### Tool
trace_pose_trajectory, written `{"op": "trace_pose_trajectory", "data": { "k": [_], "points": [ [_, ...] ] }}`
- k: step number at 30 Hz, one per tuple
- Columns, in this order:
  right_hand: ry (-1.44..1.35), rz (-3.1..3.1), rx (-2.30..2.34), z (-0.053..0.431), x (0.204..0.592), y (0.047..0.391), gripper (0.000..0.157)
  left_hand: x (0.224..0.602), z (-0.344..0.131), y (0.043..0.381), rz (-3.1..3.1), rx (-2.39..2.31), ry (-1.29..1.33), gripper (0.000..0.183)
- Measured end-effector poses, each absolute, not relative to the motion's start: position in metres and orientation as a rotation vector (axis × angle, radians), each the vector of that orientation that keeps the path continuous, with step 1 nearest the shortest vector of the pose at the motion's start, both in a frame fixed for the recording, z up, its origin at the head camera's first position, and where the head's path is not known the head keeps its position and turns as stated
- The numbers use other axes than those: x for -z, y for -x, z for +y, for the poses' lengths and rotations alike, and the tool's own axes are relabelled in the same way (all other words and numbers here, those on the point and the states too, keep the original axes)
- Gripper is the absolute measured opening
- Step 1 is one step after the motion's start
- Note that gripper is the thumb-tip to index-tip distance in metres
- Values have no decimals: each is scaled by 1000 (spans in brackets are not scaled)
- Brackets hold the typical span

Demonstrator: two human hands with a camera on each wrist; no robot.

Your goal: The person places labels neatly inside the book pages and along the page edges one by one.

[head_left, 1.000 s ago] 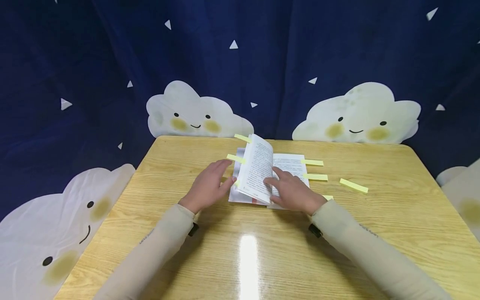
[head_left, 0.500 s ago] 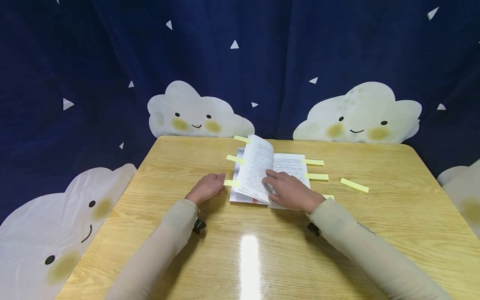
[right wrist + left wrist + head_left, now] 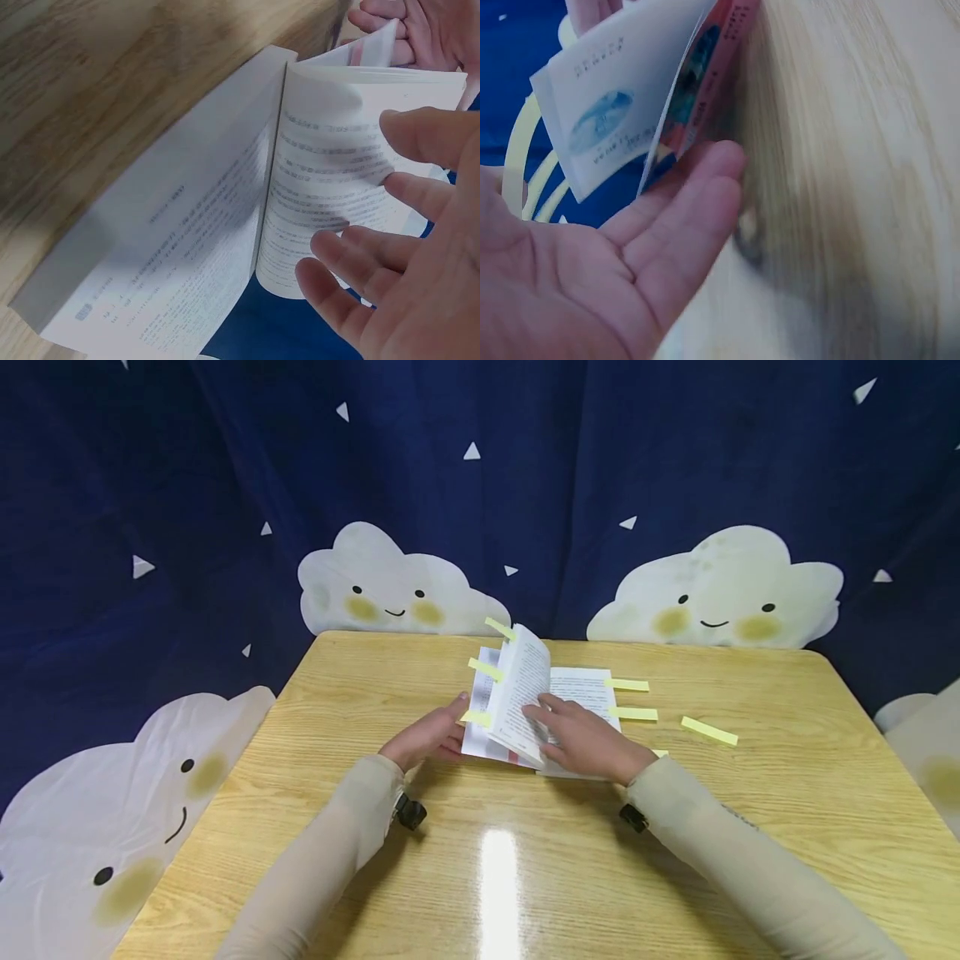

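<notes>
An open book (image 3: pixel 581 689) lies on the wooden table, its left-hand block of pages (image 3: pixel 525 689) standing partly raised. Yellow sticky tabs (image 3: pixel 487 670) stick out from the edges on both sides. My left hand (image 3: pixel 426 737) is at the book's left edge, palm up, with extended fingers under the lifted cover flap (image 3: pixel 604 112) in the left wrist view. Its thumb is mostly out of that view. Over the raised pages, my right hand (image 3: pixel 588 739) has loosely bent fingers at the printed page (image 3: pixel 322 180); whether every fingertip touches the paper I cannot tell.
A loose yellow strip (image 3: pixel 709 731) lies on the table (image 3: pixel 765 827) right of the book. Behind the table hangs a dark blue curtain (image 3: pixel 540 485) with white clouds. Black wrist devices (image 3: pixel 410 812) sit below the sleeves.
My left hand drew back from the tabs, then came in under the left cover edge. Cover and raised pages now tilt up and to the right. My right hand has hardly moved.
</notes>
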State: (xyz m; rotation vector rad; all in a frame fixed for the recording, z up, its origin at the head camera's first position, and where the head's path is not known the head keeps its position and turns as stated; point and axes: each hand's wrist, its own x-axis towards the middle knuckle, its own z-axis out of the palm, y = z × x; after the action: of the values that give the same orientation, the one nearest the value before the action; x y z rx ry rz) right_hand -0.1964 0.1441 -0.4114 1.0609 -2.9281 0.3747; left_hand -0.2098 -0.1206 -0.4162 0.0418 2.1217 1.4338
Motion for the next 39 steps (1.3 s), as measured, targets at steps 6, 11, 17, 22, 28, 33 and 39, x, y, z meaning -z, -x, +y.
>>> {"op": "trace_pose_trajectory", "data": {
  "k": [6,11,17,22,28,33,39],
  "points": [
    [-1055,-2958,-490,145,407,198,60,410,-107,208,2104,-1533,-118,69],
    [-1105,-2953,-726,146,405,200,56,407,-97,205,2160,-1551,-201,56],
    [-981,-3005,-981,147,399,204,49,405,-84,197,2164,-1497,-528,55],
    [-677,-3044,-1320,151,390,210,54,407,-65,192,2354,-1214,-814,76],
    [-302,-3108,-1508,158,379,217,56,409,-48,188,2513,-836,-1022,83],
    [-97,-3203,-1253,163,374,221,46,409,-40,186,2610,-570,-1098,72],
    [38,-3184,-1363,172,381,227,45,414,-33,184,2658,-404,-1020,78]
  ]
}}
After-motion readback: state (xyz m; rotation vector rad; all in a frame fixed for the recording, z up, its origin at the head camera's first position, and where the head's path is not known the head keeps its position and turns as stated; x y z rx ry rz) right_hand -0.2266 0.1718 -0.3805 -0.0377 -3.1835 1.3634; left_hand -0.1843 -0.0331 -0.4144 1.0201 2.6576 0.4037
